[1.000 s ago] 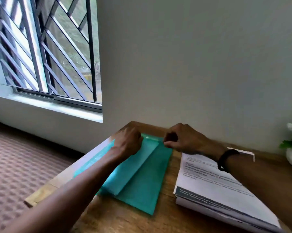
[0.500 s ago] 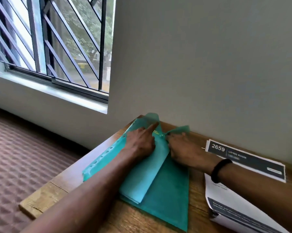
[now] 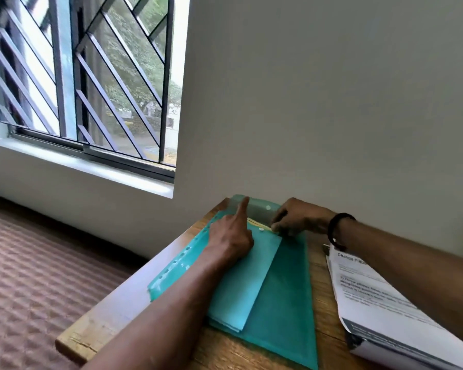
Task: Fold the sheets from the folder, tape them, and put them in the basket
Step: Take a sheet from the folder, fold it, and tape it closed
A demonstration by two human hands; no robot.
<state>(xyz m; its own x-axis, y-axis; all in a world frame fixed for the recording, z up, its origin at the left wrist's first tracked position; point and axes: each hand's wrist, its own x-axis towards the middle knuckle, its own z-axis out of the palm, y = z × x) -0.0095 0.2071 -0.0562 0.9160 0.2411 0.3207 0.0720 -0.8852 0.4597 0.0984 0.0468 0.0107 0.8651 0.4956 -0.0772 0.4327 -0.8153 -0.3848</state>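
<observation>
A teal plastic folder (image 3: 283, 303) lies flat on the wooden table (image 3: 113, 319), its punched edge to the left. A lighter stack of folded sheets (image 3: 246, 284) shows through its left half. My left hand (image 3: 233, 236) rests on the folder, its straight index finger propping up the translucent top flap (image 3: 259, 206). My right hand (image 3: 297, 217), a black band on its wrist, has curled fingers pinching the top edge of the sheets at the folder's mouth. The basket and tape are out of view.
A thick stack of printed white papers (image 3: 379, 311) lies at the right under my right forearm. The table's far edge meets a grey wall. A barred window (image 3: 91, 89) and patterned carpet (image 3: 25, 263) are at the left, past the table's left edge.
The view has shifted closer. My left index finger has lifted the top flap higher, and my right hand has moved under it to the top edge of the sheets.
</observation>
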